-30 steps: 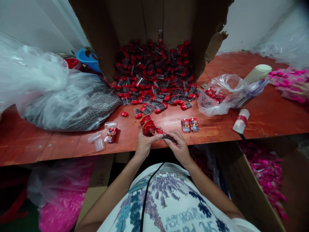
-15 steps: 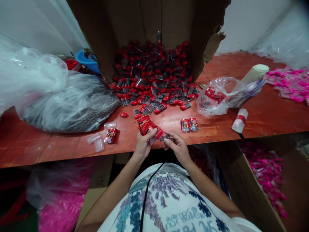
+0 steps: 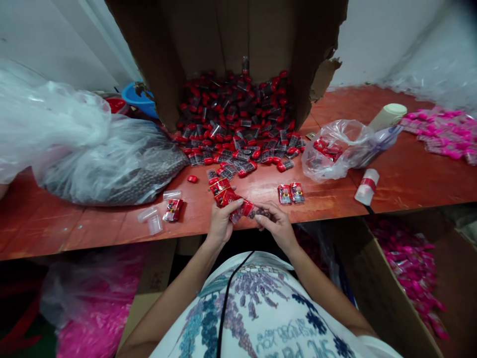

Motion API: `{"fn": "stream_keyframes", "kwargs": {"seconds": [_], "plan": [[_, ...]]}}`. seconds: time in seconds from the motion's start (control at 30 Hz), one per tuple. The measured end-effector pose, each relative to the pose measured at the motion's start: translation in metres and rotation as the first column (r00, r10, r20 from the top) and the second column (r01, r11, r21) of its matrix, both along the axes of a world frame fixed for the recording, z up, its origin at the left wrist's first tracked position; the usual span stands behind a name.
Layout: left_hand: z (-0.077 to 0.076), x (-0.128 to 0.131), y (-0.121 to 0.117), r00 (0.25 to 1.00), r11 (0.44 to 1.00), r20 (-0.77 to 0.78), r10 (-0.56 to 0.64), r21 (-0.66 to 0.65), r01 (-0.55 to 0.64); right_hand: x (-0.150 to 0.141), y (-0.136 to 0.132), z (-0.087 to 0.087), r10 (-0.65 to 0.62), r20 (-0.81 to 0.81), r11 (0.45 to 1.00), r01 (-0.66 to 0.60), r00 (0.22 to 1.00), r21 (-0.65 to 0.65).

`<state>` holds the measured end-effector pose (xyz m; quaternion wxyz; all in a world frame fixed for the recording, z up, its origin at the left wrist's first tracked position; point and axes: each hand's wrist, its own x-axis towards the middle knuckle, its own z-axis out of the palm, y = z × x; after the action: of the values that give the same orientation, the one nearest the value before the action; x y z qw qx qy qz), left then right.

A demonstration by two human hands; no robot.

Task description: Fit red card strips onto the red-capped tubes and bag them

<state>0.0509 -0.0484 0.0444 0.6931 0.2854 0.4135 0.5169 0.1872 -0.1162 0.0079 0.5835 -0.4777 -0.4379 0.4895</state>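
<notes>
My left hand (image 3: pixel 219 222) is closed on a fanned stack of shiny red printed wrappers (image 3: pixel 222 193), thumb on top. Between my two hands lies a small clear container (image 3: pixel 258 212) of dark balls, its red cap end against the wrappers. My right hand (image 3: pixel 279 224) pinches its other end; whether the cap sits inside a wrapper is hard to make out. Two wrapped containers (image 3: pixel 297 193) lie side by side to the right. At left, a wrapped pack (image 3: pixel 173 210) lies beside several clear tubes (image 3: pixel 155 224) and a loose red cap (image 3: pixel 192 179).
A torn cardboard box (image 3: pixel 323 79) spills a heap of red-capped containers (image 3: pixel 238 134) forward. A big plastic bag of dark balls (image 3: pixel 122 164) slumps at left. To the right are an open clear bag (image 3: pixel 326 169), a white roll (image 3: pixel 367 187) and pink items (image 3: pixel 443 132).
The container has turned so its red cap and dark balls show between my hands. The wrappers have tilted flatter and fanned. Another person's hand at the right edge has left view.
</notes>
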Motion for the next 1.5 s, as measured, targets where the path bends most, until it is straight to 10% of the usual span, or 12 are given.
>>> {"fn": "stream_keyframes", "kwargs": {"seconds": [0.57,0.93,1.17,1.5], "plan": [[0.001,-0.006,-0.033,0.971,0.957,-0.191,0.142,0.276,-0.086,-0.014,-0.018,0.014,-0.038,0.354,0.969,-0.051,0.934,0.240],[0.002,0.000,-0.030,0.981,0.971,-0.069,0.179,0.174,-0.164,-0.030,-0.013,0.010,-0.022,0.040,0.999,0.021,0.999,0.033],[0.004,-0.007,-0.011,0.993,0.997,-0.102,-0.055,0.050,0.060,-0.014,0.007,0.009,-0.039,-0.003,0.999,0.039,0.999,-0.015],[-0.017,-0.003,0.017,0.979,0.997,-0.195,-0.051,0.054,0.062,-0.022,0.028,-0.003,-0.214,-0.097,0.971,0.200,0.972,-0.129]]}}
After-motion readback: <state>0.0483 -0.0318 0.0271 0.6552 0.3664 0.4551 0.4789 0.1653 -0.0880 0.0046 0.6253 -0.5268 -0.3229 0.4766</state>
